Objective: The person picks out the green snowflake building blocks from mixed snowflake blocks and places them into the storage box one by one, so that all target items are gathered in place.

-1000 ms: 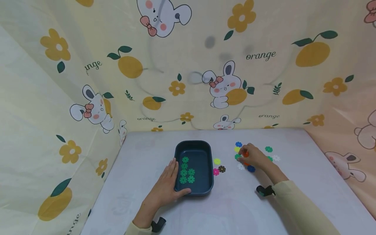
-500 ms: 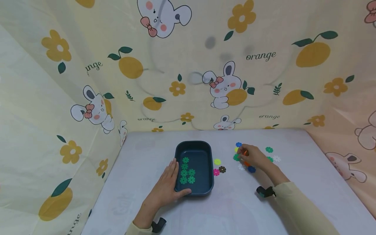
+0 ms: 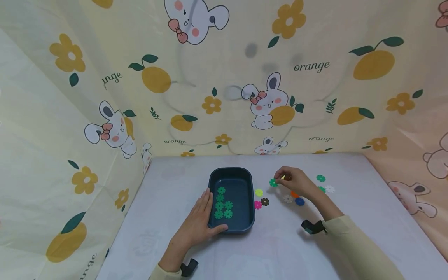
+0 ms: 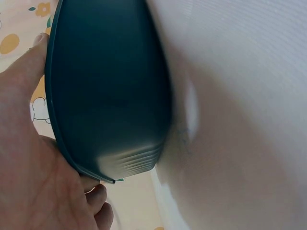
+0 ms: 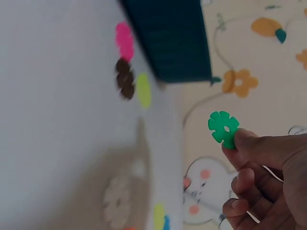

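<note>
Left hand, fingers extended, rests against dark-blue tray. Six green flower discs inside: done portion. Pink disc, yellow disc, brown disc on table, just right of tray. Held green disc aloft in narrow pinch of right hand, not yet in tray. Farther right, two loose green discs apparently left; green gathering seems over halfway.

The dark tray is showing smooth, plastic-looking walls, its ribbed part catching a soft sheen. At its two o'clock, the green flower piece is looking like thin, smooth plastic with a matt face. The table is presenting a smooth, faintly shiny surface. At twelve o'clock, the printed backdrop is hanging matt and creased; at four, the sleeve is looking like matt cloth.
</note>
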`<state>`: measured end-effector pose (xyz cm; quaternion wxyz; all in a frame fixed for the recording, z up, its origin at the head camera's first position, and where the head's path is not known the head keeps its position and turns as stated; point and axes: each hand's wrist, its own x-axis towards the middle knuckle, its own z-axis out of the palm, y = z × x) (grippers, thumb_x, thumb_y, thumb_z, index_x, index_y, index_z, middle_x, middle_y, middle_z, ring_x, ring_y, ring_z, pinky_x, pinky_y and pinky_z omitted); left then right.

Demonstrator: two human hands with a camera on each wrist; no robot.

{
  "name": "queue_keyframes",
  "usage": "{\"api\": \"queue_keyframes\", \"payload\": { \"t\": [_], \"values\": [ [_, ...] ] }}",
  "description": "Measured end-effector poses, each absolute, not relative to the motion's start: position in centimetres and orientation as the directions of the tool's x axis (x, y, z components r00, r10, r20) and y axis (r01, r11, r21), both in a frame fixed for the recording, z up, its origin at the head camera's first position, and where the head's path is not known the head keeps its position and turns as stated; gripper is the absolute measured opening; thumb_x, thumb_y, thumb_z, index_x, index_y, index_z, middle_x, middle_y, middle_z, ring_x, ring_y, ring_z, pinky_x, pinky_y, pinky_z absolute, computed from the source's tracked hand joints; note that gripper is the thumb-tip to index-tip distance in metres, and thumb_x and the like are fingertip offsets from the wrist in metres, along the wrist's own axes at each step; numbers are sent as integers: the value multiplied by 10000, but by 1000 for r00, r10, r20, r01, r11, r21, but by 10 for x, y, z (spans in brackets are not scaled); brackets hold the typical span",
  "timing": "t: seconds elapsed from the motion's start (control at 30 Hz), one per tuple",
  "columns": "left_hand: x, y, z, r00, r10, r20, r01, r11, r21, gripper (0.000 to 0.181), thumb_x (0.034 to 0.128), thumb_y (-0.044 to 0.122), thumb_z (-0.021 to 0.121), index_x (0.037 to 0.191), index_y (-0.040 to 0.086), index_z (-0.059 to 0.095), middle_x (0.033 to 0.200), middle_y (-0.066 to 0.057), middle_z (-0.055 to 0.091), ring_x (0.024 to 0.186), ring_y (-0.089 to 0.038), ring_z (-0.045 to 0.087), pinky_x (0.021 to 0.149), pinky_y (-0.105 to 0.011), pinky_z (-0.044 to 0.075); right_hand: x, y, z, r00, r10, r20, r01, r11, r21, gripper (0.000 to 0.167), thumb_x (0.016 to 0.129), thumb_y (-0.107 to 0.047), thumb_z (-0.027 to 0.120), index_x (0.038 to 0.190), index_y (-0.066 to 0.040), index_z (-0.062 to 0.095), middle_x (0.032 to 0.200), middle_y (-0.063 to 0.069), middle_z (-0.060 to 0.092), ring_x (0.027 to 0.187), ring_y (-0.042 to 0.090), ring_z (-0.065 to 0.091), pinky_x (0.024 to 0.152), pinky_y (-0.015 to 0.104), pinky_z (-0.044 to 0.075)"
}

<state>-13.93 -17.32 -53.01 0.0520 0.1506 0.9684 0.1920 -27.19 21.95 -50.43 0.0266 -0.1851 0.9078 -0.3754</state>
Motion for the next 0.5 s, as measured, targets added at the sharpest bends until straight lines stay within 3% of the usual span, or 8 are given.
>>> {"api": "queue_keyframes", "payload": {
  "t": [0.5],
  "values": [
    [-139, -174, -531, -947, 320, -36, 283, 879, 384, 1241, 903, 792, 668, 1730, 67, 94, 1817, -62, -20, 1676, -241, 20, 1342, -495, 159, -265, 167, -480, -884, -453, 120, -367, 510, -778, 65, 991, -156, 802, 1054, -162, 787, 1023, 2, 742, 883, 213, 645, 778, 276, 574]
  ]
}}
